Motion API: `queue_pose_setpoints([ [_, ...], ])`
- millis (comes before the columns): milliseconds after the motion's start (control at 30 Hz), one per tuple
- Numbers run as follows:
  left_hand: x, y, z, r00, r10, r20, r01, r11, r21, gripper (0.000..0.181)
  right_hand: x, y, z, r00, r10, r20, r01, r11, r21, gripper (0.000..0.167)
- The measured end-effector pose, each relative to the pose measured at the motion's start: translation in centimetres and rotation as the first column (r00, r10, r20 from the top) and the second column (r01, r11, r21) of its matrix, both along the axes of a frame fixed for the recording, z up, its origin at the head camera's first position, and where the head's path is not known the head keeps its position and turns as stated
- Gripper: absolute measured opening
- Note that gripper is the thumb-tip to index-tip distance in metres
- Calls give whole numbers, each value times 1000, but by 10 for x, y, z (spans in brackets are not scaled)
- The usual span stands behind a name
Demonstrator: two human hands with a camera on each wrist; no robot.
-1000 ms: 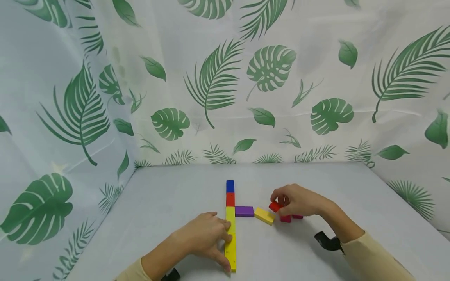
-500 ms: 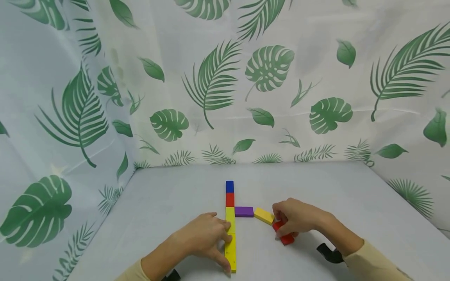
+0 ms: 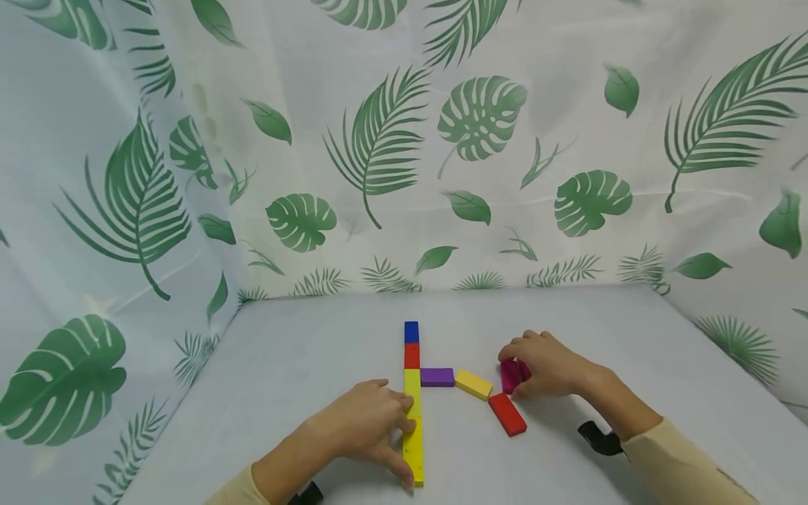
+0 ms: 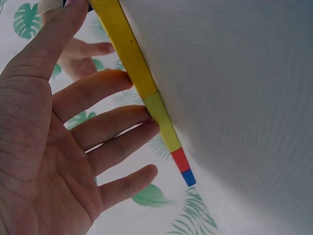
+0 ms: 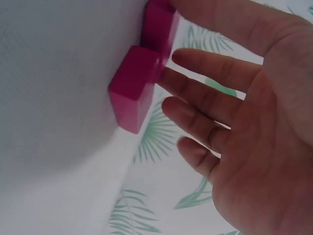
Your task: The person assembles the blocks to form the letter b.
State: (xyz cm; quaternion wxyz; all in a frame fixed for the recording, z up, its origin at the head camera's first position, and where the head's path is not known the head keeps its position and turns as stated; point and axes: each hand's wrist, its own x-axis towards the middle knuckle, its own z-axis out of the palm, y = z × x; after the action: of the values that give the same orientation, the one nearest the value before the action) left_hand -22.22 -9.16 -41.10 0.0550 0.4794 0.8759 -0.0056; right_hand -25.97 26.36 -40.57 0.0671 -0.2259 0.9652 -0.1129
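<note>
A straight row of blocks runs away from me: a yellow block (image 3: pixel 414 459), a lighter yellow block (image 3: pixel 413 386), a red block (image 3: pixel 412 355) and a blue block (image 3: pixel 412 332). My left hand (image 3: pixel 362 424) rests along the row's left side, fingers extended and touching the two yellow ones. My right hand (image 3: pixel 554 366) hovers at two magenta blocks (image 5: pixel 134 83), thumb over the farther one in the right wrist view, fingers loosely spread beside them. Just left of that hand lies a red block (image 3: pixel 508 414), slanted, its far corner by an angled yellow block (image 3: pixel 473 384).
A purple block (image 3: pixel 437 377) branches right from the row and meets the angled yellow block. The white tabletop (image 3: pixel 303 337) ends at a leaf-patterned curtain (image 3: pixel 391 245). Black wrist straps (image 3: pixel 600 440) sit near the sleeves.
My right hand first carried the red block toward me and set it down by the angled yellow block, then let go and moved back to the magenta blocks. The left hand stayed put.
</note>
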Motion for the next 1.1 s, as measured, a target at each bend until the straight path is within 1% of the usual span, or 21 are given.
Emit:
queue_pose_setpoints([
  [67, 1, 0, -1, 1000, 4, 10, -4, 1000, -2, 75, 0, 1, -1, 999, 7, -39, -6, 1000, 20, 52],
  [133, 1, 0, -2, 1000, 13, 24, -13, 1000, -5, 75, 1, 3, 3, 998, 3, -67, -1, 1000, 25, 50],
  [167, 2, 0, -3, 999, 16, 29, -16, 1000, -6, 76, 3, 4, 7, 998, 0, -70, 1, 1000, 14, 50],
  [233, 3, 1, -3, 999, 14, 35, -14, 1000, -7, 76, 11, 6, 16, 999, -4, -44, 3, 999, -35, 52],
  [267, 4, 1, -4, 999, 12, 35, -12, 1000, -9, 76, 16, 7, 22, 1000, 3, -15, -4, 998, -69, 52],
  [333, 4, 2, -4, 1000, 7, 29, -7, 1000, -11, 77, 29, 5, 31, 996, 49, 72, -39, 990, -139, 53],
  [400, 4, 1, -3, 1000, 2, 14, -2, 1000, -16, 77, 45, 0, 37, 979, 116, 169, -84, 980, -182, 54],
  [467, 4, 1, -2, 1000, 3, 6, -3, 1000, -16, 77, 60, -9, 38, 955, 167, 245, -127, 977, -170, 55],
  [533, 3, 0, -1, 1000, -1, -7, 1, 1000, -17, 77, 73, -20, 35, 935, 195, 297, -163, 978, -129, 53],
  [600, 2, -1, 0, 1000, -2, -8, 2, 1000, -16, 77, 82, -31, 30, 925, 199, 323, -182, 980, -82, 51],
  [667, 1, -2, 0, 1000, -1, -10, 1, 1000, -11, 77, 87, -39, 26, 924, 210, 320, -211, 977, -35, 48],
  [700, 1, -2, 0, 1000, -1, -11, 1, 1000, -12, 77, 88, -42, 23, 927, 223, 302, -229, 973, -16, 48],
  [733, 1, -2, -1, 1000, 1, -9, -1, 1000, -11, 77, 88, -44, 21, 932, 231, 278, -242, 970, 5, 49],
  [833, 1, -1, -1, 1000, -2, -9, 2, 1000, -7, 78, 88, -45, 16, 948, 229, 223, -247, 967, 55, 55],
  [1000, 2, 0, -1, 1000, 3, -10, -3, 1000, -11, 79, 86, -46, 13, 960, 215, 180, -229, 971, 65, 58],
  [1100, 3, 0, -2, 1000, 12, 3, -12, 1000, -10, 79, 86, -47, 10, 965, 218, 149, -230, 971, 69, 59],
])
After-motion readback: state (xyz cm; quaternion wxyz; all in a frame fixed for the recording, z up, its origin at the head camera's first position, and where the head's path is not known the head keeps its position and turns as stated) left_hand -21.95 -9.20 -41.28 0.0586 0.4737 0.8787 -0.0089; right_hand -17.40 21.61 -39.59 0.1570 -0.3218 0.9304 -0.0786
